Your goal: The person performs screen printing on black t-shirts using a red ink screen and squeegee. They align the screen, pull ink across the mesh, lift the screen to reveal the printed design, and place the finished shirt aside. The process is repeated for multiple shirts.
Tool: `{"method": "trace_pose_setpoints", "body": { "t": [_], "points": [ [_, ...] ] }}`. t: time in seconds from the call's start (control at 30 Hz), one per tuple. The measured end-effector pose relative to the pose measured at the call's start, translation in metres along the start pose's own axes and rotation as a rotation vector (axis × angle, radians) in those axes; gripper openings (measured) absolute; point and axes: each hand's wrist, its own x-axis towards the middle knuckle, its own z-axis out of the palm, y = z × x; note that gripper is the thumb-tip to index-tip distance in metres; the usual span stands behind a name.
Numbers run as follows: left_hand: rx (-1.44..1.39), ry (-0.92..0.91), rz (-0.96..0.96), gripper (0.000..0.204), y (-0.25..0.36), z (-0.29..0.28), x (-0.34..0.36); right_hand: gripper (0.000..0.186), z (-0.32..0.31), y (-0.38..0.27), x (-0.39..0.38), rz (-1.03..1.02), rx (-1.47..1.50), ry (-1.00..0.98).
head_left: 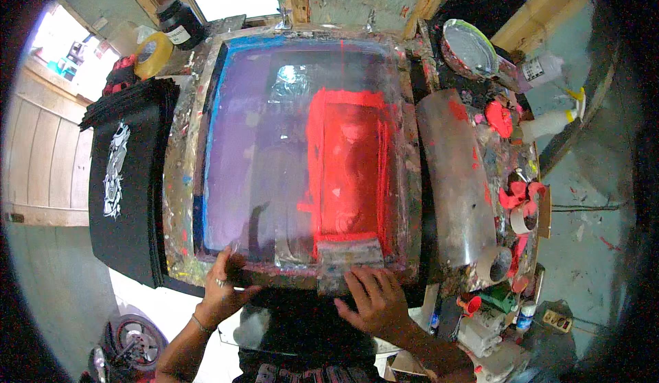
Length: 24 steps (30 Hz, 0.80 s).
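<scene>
red ink [345, 170] on framed screen [237, 143], pale-smeared tub [461, 45], dark jar [177, 20]

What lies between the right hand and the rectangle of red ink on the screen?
In the head view, a grey squeegee lies there: the right hand is at its near right corner, the red ink at its far edge.
</scene>
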Motion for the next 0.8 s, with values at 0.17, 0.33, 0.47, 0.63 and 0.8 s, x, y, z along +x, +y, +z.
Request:
{"method": "trace_pose_setpoints", "body": {
  "t": [0.17,0.33,0.47,0.63,0.8],
  "points": [
    [0.002,0.053,0.077,0.119,-0.014,0.004,-0.01,0.055,-0.008,0.005,0.002,-0.002,0.062,-0.071],
    [0.114,0.077,0.098,0.13,-0.02,0.007,-0.019,0.048,-0.012,0.008,0.007,0.033,0.124,-0.058],
    [0.204,0.045,0.158,0.139,-0.02,0.001,-0.019,0.041,-0.003,0.008,0.007,0.048,0.196,0.065],
    [0.235,0.072,0.115,0.135,-0.024,0.006,-0.026,0.05,0.002,0.012,0.003,0.042,0.222,0.035],
    [0.13,0.08,0.091,0.117,-0.016,0.005,-0.02,0.047,0.0,0.012,0.004,0.05,0.22,0.031]
  ]
}}
